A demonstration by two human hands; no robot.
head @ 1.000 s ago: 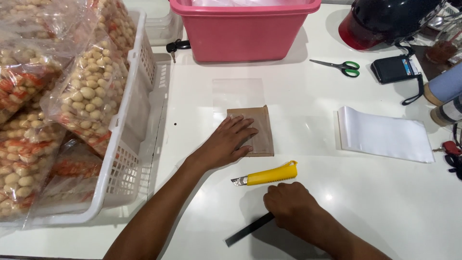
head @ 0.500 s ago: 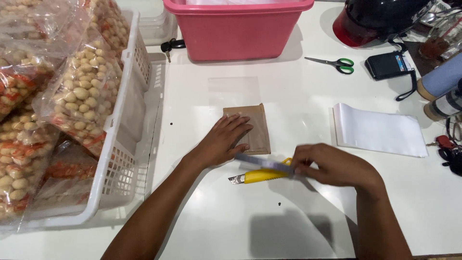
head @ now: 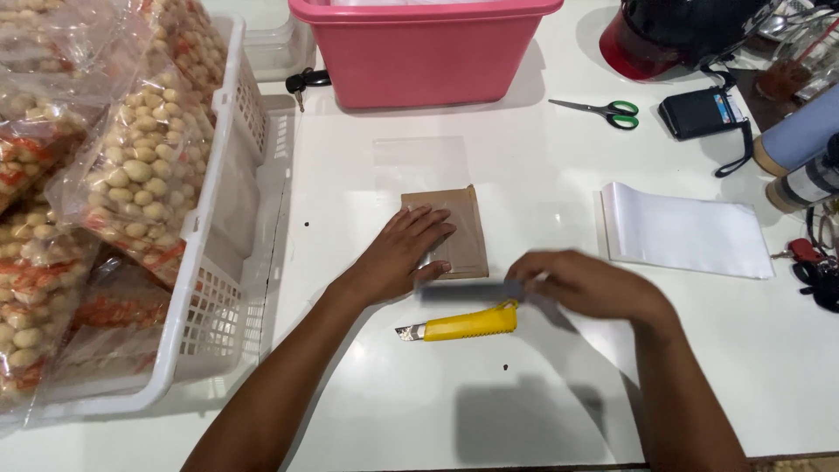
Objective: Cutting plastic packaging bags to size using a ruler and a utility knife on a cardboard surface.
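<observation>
My left hand [head: 404, 252] lies flat, fingers spread, on a small brown paper piece [head: 454, 229] inside a clear plastic bag [head: 419, 163] on the white table. My right hand [head: 584, 284] holds a dark, flat ruler-like strip [head: 472, 289] by its right end, level just below the brown piece; the strip is blurred. A yellow utility knife [head: 461, 324] with its blade out lies on the table beneath the strip, untouched.
A white basket [head: 229, 227] of bagged nuts fills the left. A pink tub [head: 421, 48] stands at the back. Green-handled scissors [head: 606, 110], a black card case [head: 703, 112], a stack of white bags [head: 682, 232], rolls [head: 800, 140] and keys [head: 813, 267] lie to the right.
My right hand lifted the dark strip from the table's near edge and carried it up over the knife to just below the brown piece. My left hand stayed put.
</observation>
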